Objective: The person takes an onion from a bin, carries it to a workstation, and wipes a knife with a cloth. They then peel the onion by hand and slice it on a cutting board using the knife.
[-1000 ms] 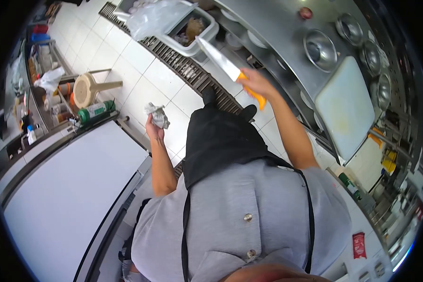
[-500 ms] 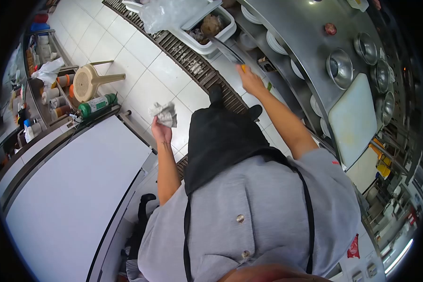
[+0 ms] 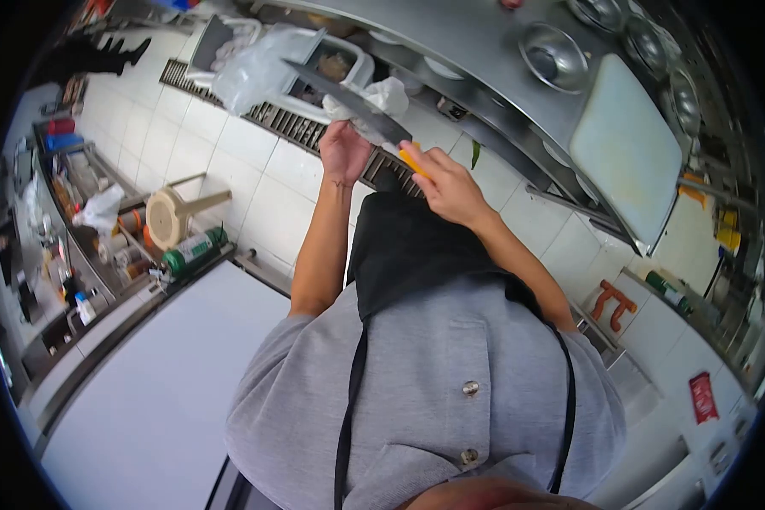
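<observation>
Both hands have come together near the top middle of the frame; a moment ago they were well apart, the left hand out at the left with the crumpled paper and the right hand reaching up with the knife. Now the left hand [image 3: 345, 151] holds the white crumpled paper [image 3: 374, 100] up against the knife blade [image 3: 348, 104], with its fingers closed around the paper. The right hand [image 3: 450, 183] grips the orange knife handle [image 3: 414, 161], fingers wrapped tight around it. The blade points up and to the left, across the paper, and touches it.

Just above the hands sits a white bin [image 3: 310, 85] on the floor, with a clear plastic bag [image 3: 251, 72] hanging over its left side. A dark floor drain grate [image 3: 289, 127] runs under the bin. At the upper right, a steel worktop [image 3: 484, 51] carries a white cutting board [image 3: 625, 149] and a metal bowl [image 3: 555, 58]. At the left, a beige plastic stool [image 3: 174, 217] lies tipped on the white floor tiles, and a green bottle [image 3: 191, 253] lies just below it. A big white worktop [image 3: 170, 382] fills the lower left. The person wears a grey shirt [image 3: 442, 374] and a black apron [image 3: 408, 251].
</observation>
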`<state>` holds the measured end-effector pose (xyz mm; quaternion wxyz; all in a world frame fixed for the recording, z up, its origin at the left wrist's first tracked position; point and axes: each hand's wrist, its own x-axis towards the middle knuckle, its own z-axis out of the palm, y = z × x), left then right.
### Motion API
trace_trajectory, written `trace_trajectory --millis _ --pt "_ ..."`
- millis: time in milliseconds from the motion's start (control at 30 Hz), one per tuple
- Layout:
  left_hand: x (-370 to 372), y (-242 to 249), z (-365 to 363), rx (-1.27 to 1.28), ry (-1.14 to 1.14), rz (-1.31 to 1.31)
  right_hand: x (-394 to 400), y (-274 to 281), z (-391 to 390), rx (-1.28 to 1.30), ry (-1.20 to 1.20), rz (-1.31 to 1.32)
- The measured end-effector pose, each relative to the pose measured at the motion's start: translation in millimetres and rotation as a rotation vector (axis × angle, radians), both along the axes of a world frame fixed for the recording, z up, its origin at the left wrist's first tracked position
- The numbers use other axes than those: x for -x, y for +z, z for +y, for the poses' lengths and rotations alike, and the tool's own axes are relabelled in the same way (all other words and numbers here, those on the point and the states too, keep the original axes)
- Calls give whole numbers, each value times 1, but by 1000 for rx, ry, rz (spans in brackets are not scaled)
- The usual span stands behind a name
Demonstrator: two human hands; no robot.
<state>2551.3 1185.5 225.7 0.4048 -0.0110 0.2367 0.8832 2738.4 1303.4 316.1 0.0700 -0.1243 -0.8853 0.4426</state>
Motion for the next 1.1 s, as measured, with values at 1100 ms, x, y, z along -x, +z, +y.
trace_trajectory --millis 1100 --pt "101 21 417 1063 -321 1822 -341 9 65 707 -1133 236"
